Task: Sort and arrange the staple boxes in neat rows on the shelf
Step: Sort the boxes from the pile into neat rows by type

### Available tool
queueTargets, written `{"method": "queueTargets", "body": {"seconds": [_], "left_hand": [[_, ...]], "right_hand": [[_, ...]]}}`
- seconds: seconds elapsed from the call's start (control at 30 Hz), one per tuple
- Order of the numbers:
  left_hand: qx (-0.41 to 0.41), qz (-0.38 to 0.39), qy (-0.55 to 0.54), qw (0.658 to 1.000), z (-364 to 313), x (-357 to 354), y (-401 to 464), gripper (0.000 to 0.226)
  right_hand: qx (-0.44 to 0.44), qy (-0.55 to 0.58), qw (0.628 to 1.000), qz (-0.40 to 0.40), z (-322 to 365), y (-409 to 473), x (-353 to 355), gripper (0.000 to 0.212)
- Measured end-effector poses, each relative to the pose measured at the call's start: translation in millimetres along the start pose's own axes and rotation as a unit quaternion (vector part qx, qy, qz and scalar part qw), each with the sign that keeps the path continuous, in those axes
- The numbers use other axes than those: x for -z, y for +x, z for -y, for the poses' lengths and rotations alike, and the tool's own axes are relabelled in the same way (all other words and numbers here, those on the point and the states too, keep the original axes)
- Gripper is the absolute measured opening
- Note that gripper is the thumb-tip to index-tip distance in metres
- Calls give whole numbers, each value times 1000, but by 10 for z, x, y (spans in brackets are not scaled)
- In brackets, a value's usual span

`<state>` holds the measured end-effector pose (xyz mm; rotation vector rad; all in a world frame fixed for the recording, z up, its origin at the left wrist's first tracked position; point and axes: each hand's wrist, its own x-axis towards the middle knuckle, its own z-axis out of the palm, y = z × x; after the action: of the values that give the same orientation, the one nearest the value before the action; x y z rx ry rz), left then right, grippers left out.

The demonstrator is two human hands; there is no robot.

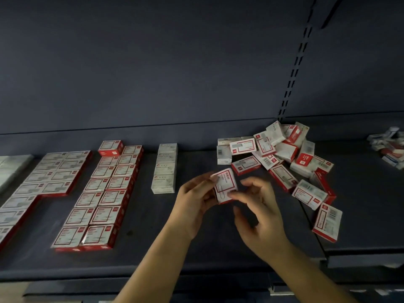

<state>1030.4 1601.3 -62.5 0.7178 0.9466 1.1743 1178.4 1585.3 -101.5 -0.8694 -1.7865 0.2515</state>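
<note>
Pinching a small red-and-white box [225, 186] between them, both hands hold it up above the shelf [196, 248]: the left hand [194, 201] curls its fingers round the box's left edge and top corner, while the right hand [258, 206] has its thumb and forefinger closed on the lower right edge, the other fingers loosely bent below. This held box is tilted, its printed face toward the camera, clear of the shelf surface. Just behind it and to its right lies a loose pile [282, 154] of similar boxes, jumbled at all angles and spreading forward along the shelf's right side; the nearest pile box [246, 164] lies just beyond the held box. Left of the held box stands a single white column [165, 168] of plain boxes running front to back. Further left is a double red row [102, 193], two boxes wide, with one extra box [110, 147] stacked on its far end. Further left again is another block [50, 173] of flat boxes, reaching the picture's left edge. Far to the right of the held box, on the next shelf bay, a small blurred heap [390, 147] of boxes sits near the back panel [153, 62]
</note>
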Motion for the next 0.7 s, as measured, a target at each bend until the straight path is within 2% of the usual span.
{"method": "queueTargets", "body": {"seconds": [0.1, 0.3, 0.47, 0.7], "left_hand": [[-24, -45, -26, 998, -22, 125, 4, 34], [-38, -110, -68, 991, -129, 398, -56, 24], [-83, -127, -1, 988, -253, 733, -96, 26], [-111, -133, 14, 985, -560, 1230, -53, 28]], "right_hand": [[-45, 15, 999, 24, 13, -3, -141, 40], [-121, -31, 991, 49, 162, 108, -546, 60], [-80, -113, 987, 77, 329, 277, -948, 60], [-75, -170, 974, 131, 528, 691, -1555, 59]]}}
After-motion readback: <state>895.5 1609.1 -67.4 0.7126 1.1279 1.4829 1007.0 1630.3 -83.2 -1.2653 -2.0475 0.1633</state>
